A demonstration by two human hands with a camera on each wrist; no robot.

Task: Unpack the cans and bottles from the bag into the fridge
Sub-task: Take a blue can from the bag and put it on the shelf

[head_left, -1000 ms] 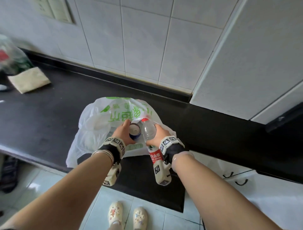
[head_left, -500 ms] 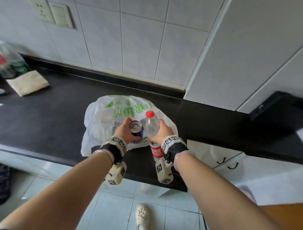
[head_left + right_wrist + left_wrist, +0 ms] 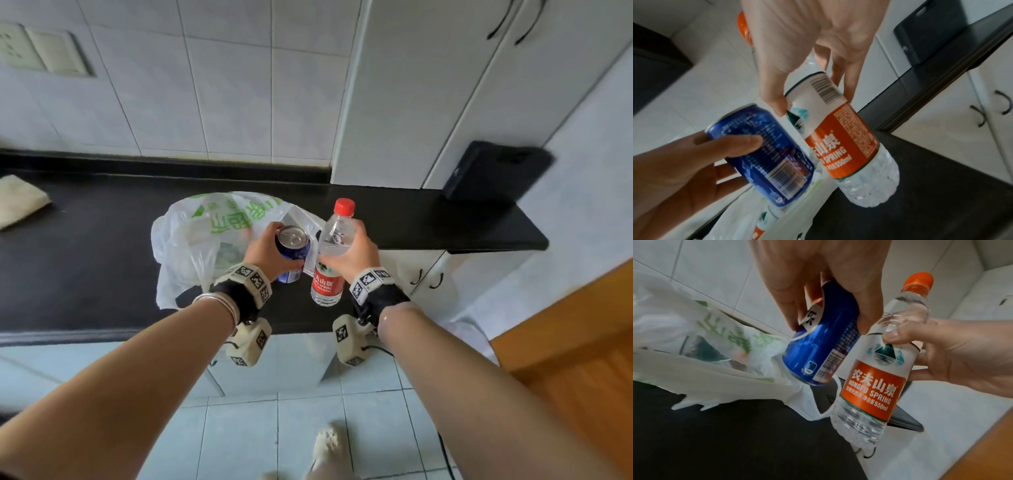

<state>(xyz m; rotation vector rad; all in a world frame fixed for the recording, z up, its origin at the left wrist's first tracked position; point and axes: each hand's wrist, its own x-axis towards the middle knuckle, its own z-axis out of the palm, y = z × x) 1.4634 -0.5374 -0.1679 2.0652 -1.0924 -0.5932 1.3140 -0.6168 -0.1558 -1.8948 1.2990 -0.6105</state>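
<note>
While both arms reach forward from the viewer, each hand holds one drink above the front edge of a black countertop [image 3: 85, 246]. Nearest, the left hand [image 3: 270, 251] has fingers and thumb curled round the side of a blue can [image 3: 292, 253], tilted with its silver top toward the viewer. Just to its right, nearly touching, the right hand [image 3: 356, 253] wraps the clear upper half of a water bottle [image 3: 330, 255], above its red label; the red cap points up and away.

Judging by looks, the can is rigid, smooth and possibly slick, best held round the middle. Seemingly full, the bottle should feel heavier, its thin walls yielding under a squeeze, so a firm hold near the label seems wise.

Beyond both hands, a soft white plastic bag [image 3: 191, 240] with green print slumps on the counter, more items showing dimly inside. No fridge is identifiable.
</note>
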